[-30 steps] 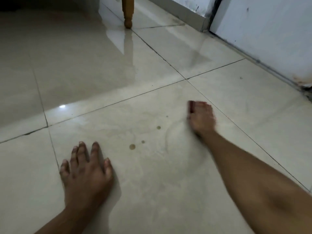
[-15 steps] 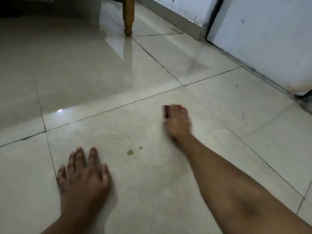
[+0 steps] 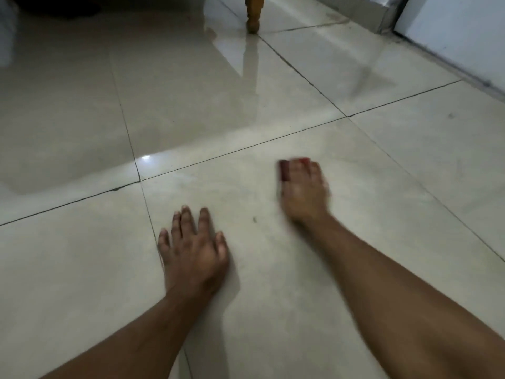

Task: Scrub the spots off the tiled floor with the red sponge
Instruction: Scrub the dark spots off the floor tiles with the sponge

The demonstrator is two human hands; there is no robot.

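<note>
My right hand (image 3: 303,191) presses flat on the cream tiled floor (image 3: 273,283), blurred with motion. It covers the red sponge (image 3: 284,170), of which only a red edge shows at the fingertips. One small dark spot (image 3: 254,220) lies on the tile between my two hands. My left hand (image 3: 194,247) rests palm down on the same tile with its fingers spread and nothing in it.
A wooden furniture leg (image 3: 253,12) stands on the floor at the far middle. A white wall and a door (image 3: 459,31) run along the far right, with a dark gap at the floor. Dark grout lines cross the glossy tiles.
My right hand has swept the sponge left and back over the brown spots. The two round spots seen earlier no longer show. The view has shifted, so my left hand sits nearer the middle.
</note>
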